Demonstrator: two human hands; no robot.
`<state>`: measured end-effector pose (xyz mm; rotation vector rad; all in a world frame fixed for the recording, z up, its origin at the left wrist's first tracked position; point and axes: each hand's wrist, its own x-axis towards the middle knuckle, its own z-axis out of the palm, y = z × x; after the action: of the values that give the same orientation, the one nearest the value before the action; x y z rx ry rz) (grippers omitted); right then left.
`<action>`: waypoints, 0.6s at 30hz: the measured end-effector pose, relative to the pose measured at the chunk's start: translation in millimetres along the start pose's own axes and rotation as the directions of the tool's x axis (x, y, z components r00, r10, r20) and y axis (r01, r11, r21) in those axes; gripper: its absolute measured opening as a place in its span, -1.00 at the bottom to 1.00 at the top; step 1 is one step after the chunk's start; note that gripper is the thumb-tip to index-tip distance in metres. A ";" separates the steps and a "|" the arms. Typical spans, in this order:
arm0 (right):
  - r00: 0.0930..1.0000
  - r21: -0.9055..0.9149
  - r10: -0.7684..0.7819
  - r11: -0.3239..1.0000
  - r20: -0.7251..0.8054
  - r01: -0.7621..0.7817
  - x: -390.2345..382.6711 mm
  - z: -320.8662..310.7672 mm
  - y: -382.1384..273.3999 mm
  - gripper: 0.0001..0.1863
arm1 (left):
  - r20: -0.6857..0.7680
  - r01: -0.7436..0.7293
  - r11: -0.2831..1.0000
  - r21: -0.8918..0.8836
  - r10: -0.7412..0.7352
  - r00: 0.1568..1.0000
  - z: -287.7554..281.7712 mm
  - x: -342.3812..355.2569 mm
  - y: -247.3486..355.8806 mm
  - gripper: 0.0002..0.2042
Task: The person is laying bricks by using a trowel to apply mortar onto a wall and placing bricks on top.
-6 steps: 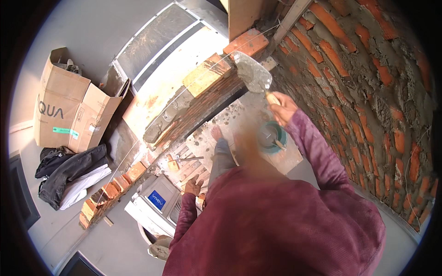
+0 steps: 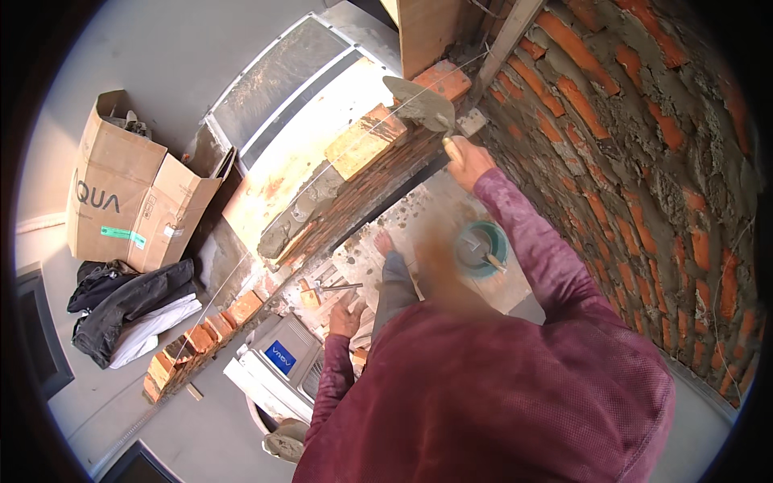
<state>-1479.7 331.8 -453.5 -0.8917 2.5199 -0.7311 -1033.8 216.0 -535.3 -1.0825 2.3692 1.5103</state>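
My right hand [image 2: 471, 163] is closed round the wooden handle of a trowel [image 2: 427, 105]. The grey blade lies over the top of a low brick wall [image 2: 378, 173], between a yellowish brick [image 2: 366, 142] and an orange brick [image 2: 444, 79]. Whether mortar is under the blade is hidden. A taut string [image 2: 342, 158] runs along this wall. Wet mortar [image 2: 302, 211] covers the wall's nearer left stretch. Lower down, my left hand [image 2: 346, 316] hangs with fingers apart and nothing visible in it, close to a hammer-like tool [image 2: 338, 286] on the slats.
A teal bucket [image 2: 481, 249] stands on the floor by my feet. To the right rises a rough brick wall [image 2: 636, 161] smeared with mortar. At left are a cardboard box [image 2: 133, 189], piled clothes [image 2: 137, 310], a brick row [image 2: 197, 338] and a white appliance [image 2: 278, 362].
The trowel has moved left and down onto the wall top, and its blade has turned, so the mortar seen on it no longer shows. My left hand has risen slightly.
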 end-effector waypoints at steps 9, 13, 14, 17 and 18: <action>0.988 -0.211 -0.049 0.977 -0.146 0.017 -1.2 15.0 -7.6 -0.65 | -0.098 -0.382 0.755 0.534 0.504 0.858 -16.7 201.1 175.2 -0.33; 0.900 0.485 0.256 0.773 0.352 -0.409 -33.1 -14.2 -31.6 -0.60 | -0.036 -0.295 0.653 0.698 0.443 0.896 -28.3 256.3 180.6 -0.27; 0.865 0.615 0.264 0.618 0.426 -0.491 -43.0 -6.7 -21.7 -0.59 | -0.005 -0.292 0.619 0.729 0.431 0.902 -26.0 261.3 181.2 -0.26; 0.830 0.786 0.279 0.281 0.482 -0.551 -55.4 40.9 -11.7 -0.60 | 0.067 -0.297 0.545 0.784 0.401 0.914 -21.6 272.2 177.3 -0.26; 0.841 0.805 0.290 0.266 0.458 -0.530 -53.2 59.3 -12.5 -0.62 | 0.077 -0.306 0.546 0.780 0.401 0.913 -19.8 274.7 172.4 -0.26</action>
<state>-1405.6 338.0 -484.7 0.1354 1.5208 -1.4878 -1338.7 104.2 -525.0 -0.4698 2.9552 0.2816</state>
